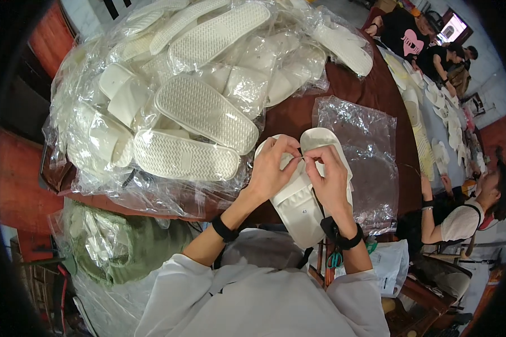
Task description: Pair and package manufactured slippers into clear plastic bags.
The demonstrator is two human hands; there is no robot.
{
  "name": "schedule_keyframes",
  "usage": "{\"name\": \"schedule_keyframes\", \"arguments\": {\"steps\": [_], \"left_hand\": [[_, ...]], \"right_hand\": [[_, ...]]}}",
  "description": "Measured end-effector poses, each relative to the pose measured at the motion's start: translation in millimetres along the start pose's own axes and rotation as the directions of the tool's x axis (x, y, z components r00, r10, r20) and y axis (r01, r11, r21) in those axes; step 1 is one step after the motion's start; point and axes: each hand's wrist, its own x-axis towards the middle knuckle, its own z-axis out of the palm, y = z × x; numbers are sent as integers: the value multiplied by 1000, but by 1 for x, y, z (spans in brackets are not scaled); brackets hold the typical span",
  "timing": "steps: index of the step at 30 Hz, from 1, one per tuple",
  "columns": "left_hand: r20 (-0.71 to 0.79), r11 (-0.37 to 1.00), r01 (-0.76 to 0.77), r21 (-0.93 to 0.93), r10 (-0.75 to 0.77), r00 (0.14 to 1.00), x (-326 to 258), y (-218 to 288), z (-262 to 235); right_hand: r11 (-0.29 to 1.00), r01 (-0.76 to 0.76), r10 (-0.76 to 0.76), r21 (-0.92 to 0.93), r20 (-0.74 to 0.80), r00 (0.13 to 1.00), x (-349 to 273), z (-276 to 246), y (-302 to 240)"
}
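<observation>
A pair of cream-white slide slippers lies side by side at the near edge of the table, the left slipper (pixel 301 216) partly over the edge and the right slipper (pixel 319 136) just beside it. Above them my left hand (pixel 272 168) and my right hand (pixel 329 177) meet fingertip to fingertip, both closed in a pinch. Something thin and pale seems to run between the fingertips, too small to name. Beside my right hand a clear plastic bag (pixel 371 143) lies flat on the brown tablecloth (pixel 289 118).
A large heap of bagged white slippers (pixel 197 106) covers the table's left and far parts. Below it stands a green sack (pixel 123 247). Teal-handled scissors (pixel 335 259) are near my right forearm. At right, several people work around a long table (pixel 444 129) with slipper parts.
</observation>
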Motion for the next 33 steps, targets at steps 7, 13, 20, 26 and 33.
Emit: {"name": "schedule_keyframes", "arguments": {"steps": [7, 13, 20, 26, 33], "left_hand": [[15, 992, 8, -128, -6, 1000, -4, -2, 5], [52, 992, 19, -127, -13, 999, -5, -2, 4], [65, 976, 116, -183, -106, 992, -1, 0, 7], [-58, 997, 79, 2, -78, 995, -7, -10, -13], [28, 986, 159, -57, -158, 987, -27, 4, -15]], "right_hand": [[1000, -12, 11, 26, 27, 1000, -3, 4, 5], [999, -40, 37, 26, 85, 996, -1, 1, 1], [998, -57, 55, 27, 55, 997, -5, -4, 6], [987, -142, 135, -73, -89, 987, -32, -30, -17], [952, -249, 247, -177, -31, 968, -63, -24, -1]]}}
